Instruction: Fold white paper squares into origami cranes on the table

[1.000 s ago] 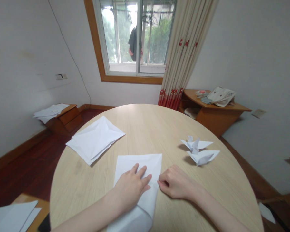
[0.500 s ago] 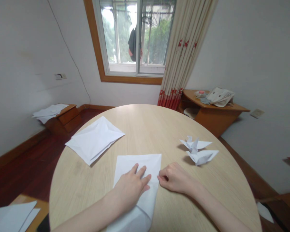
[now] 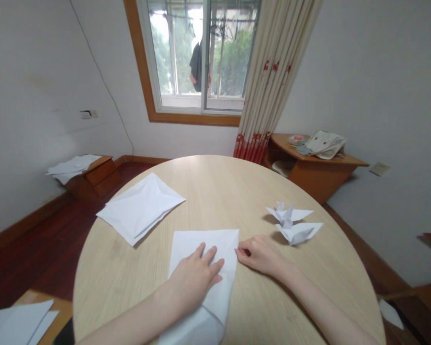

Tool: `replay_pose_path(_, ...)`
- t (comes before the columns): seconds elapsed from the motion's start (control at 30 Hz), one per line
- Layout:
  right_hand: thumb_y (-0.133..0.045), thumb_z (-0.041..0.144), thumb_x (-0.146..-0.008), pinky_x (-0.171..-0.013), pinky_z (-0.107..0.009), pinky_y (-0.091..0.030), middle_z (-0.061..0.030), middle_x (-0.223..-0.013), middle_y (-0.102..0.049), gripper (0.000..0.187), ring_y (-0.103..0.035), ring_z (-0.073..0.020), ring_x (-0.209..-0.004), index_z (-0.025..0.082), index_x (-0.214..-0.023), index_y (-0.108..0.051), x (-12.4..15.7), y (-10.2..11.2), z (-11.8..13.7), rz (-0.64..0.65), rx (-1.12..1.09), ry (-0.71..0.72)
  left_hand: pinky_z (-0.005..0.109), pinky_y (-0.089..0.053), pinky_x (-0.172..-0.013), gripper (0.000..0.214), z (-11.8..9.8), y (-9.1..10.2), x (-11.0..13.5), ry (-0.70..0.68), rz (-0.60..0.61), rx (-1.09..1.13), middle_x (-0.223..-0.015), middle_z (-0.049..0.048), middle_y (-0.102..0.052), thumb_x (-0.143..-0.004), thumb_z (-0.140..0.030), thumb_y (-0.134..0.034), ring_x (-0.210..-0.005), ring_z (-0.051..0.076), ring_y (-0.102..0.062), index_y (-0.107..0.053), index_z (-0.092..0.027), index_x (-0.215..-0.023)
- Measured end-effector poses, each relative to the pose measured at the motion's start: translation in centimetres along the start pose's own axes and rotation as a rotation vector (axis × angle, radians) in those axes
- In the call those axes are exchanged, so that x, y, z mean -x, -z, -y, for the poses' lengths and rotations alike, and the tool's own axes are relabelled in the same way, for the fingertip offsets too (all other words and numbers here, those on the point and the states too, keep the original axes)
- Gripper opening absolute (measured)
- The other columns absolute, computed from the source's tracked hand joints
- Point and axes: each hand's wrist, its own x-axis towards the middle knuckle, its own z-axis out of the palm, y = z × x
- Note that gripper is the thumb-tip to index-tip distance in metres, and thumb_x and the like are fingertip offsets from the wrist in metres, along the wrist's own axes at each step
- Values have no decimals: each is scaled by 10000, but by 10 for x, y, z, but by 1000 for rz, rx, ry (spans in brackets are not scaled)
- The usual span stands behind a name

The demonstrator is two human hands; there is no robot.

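A folded sheet of white paper (image 3: pixel 224 268) lies near the front of the round table, its lower part crossed by a fold. My left hand (image 3: pixel 194 278) rests flat on it with the fingers spread. At the paper's upper right edge, my right hand (image 3: pixel 256 254) has thumb and forefinger pinched together on that edge. Two white paper cranes (image 3: pixel 300 233) stand close together to the right, beyond my right hand. The bottom end of the paper runs out of view, partly behind my left forearm.
A stack of creased white sheets (image 3: pixel 143 206) lies at the left of the pale wooden table (image 3: pixel 215 187). More paper (image 3: pixel 21 323) sits on a surface at lower left. Behind are a low cabinet (image 3: pixel 100 175) and a corner desk (image 3: pixel 314 177) carrying a cloth bag (image 3: pixel 326 143).
My right hand has slid a little farther up along the paper's right edge, away from me. My left hand stays in place on the paper.
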Motion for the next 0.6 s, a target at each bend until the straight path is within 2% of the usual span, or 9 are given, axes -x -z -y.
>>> replay_pose_path(0.37, -484, 216, -833, -507, -256, -196, -5, -477, -555, 341, -411, -104, -449, 174, -496, -513, -5, -9, -19, -95, -43, -56, 500, -468, -974, 401, 0, -4, 0, 7, -15, 12, -1466, 123, -387, -977, -288, -431, -1345, 379, -323, -477, -200, -1365)
replay_pose_path(0.6, -452, 253, -852, -502, -254, -227, 3, -467, -521, 377, -390, -102, -447, 181, -483, -469, -1, -13, -19, -125, -98, 0, 489, -461, -985, 410, -1, 1, 0, 10, 29, -10, -1481, 120, -361, -986, -292, -410, -1352, 374, -309, -457, -193, -1380)
